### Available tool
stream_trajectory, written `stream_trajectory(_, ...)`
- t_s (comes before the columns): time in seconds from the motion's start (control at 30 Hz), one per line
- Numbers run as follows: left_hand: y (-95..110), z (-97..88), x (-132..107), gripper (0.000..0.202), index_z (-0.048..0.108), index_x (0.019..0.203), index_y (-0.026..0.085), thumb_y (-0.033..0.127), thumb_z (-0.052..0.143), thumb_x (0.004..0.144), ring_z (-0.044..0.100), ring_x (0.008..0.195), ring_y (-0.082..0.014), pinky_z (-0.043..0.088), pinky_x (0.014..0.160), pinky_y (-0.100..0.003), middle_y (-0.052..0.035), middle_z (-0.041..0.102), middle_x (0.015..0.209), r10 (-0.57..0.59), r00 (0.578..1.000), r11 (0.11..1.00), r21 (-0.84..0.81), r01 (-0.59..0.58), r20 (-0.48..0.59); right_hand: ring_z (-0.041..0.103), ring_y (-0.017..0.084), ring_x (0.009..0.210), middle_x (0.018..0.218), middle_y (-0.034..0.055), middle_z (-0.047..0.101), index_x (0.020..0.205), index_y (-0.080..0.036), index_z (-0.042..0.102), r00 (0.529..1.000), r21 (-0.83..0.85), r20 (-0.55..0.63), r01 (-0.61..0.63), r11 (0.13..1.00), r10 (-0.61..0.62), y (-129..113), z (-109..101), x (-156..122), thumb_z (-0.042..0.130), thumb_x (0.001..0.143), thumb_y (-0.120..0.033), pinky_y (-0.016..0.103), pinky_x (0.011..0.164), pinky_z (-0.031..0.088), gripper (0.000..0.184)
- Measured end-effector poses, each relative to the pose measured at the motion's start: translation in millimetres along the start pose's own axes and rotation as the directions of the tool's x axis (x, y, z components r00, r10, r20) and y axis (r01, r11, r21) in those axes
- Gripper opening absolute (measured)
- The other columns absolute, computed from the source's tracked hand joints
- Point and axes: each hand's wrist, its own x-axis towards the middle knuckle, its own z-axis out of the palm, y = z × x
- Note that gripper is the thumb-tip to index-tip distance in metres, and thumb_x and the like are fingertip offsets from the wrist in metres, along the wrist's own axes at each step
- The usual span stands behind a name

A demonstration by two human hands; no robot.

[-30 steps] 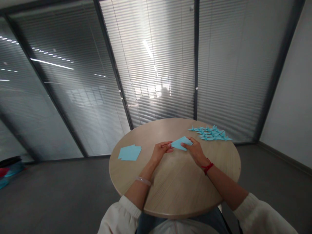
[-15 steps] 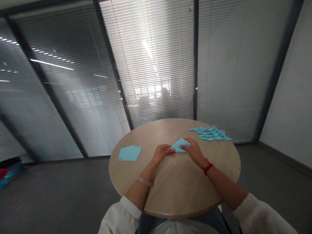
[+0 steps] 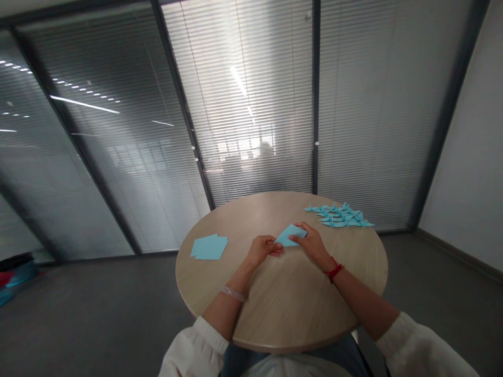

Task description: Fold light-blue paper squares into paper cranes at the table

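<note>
A light-blue sheet of origami paper [image 3: 290, 235], folded to a smaller shape, is held just above the middle of the round table. My left hand [image 3: 264, 248] pinches its lower left corner between thumb and fingers. On the other side my right hand [image 3: 312, 242] grips the paper, thumb on the near face and fingers along the far edge. The fingertips behind the paper are partly hidden. Flat blue paper squares [image 3: 210, 247] lie to the left of my left hand. Several folded blue paper cranes [image 3: 341, 215] stand in rows beyond my right hand.
The round wooden table [image 3: 283, 309] curves close in front of my body. Behind it rises a glass partition with blinds [image 3: 251, 104]. A dark container with red and blue items [image 3: 19, 272] is on the floor at far left.
Both hands stay nearly in place around the paper. The left fingers have shifted slightly at the paper's left corner, and the paper's outline has changed a little.
</note>
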Motion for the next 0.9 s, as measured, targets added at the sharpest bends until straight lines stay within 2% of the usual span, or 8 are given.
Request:
stream_trajectory(0.23, -7.7, -0.1, 2.1, 0.049, 0.067, 0.073, 0.008, 0.048, 0.080, 0.049, 0.067, 0.065, -0.0199, 0.053, 0.065, -0.031, -0.0104, 0.070, 0.068, -0.091, 0.985, 0.995, 0.049, 0.085, 0.145, 0.058, 0.018, 0.073, 0.087, 0.0020, 0.066, 0.098, -0.020, 0.061, 0.994, -0.013, 0.111, 0.021, 1.000, -0.019, -5.0, 0.2, -1.7, 0.066, 0.066, -0.038, 0.027, 0.064, 0.043, 0.037)
stream_trajectory(0.5, 1.9, 1.5, -4.1, 0.048, 0.066, 0.071, 0.007, 0.049, 0.078, 0.051, 0.066, 0.063, -0.0191, 0.053, 0.065, -0.031, -0.0121, 0.069, 0.068, -0.080, 0.988, 0.994, 0.087, 0.069, 0.131, 0.058, 0.018, 0.073, 0.086, 0.0025, 0.066, 0.098, -0.020, 0.061, 0.994, 0.012, 0.104, 0.026, 1.000, -0.027, -9.3, 0.1, -2.4, 0.067, 0.065, -0.037, 0.027, 0.064, 0.044, 0.038)
stream_trajectory(0.77, -4.8, -0.5, -3.9, 0.047, 0.070, 0.078, 0.008, 0.050, 0.074, 0.059, 0.067, 0.071, -0.0207, 0.052, 0.071, -0.032, -0.0119, 0.071, 0.076, -0.127, 0.959, 0.989, 0.104, 0.104, 0.254, 0.058, 0.016, 0.069, 0.083, -0.0012, 0.065, 0.103, -0.023, 0.061, 0.974, 0.006, 0.221, 0.038, 0.999, -0.038, -16.2, 0.2, -5.9, 0.067, 0.064, -0.033, 0.027, 0.065, 0.045, 0.041)
stream_trajectory(0.9, -6.9, 0.0, -2.6, 0.049, 0.070, 0.077, 0.007, 0.052, 0.074, 0.058, 0.067, 0.070, -0.0210, 0.052, 0.070, -0.033, -0.0137, 0.070, 0.077, -0.137, 0.957, 0.988, 0.106, 0.113, 0.255, 0.058, 0.015, 0.070, 0.084, -0.0014, 0.065, 0.105, -0.022, 0.060, 0.969, 0.011, 0.240, 0.048, 0.999, -0.049, -16.7, 0.5, -7.0, 0.067, 0.065, -0.033, 0.026, 0.065, 0.045, 0.042)
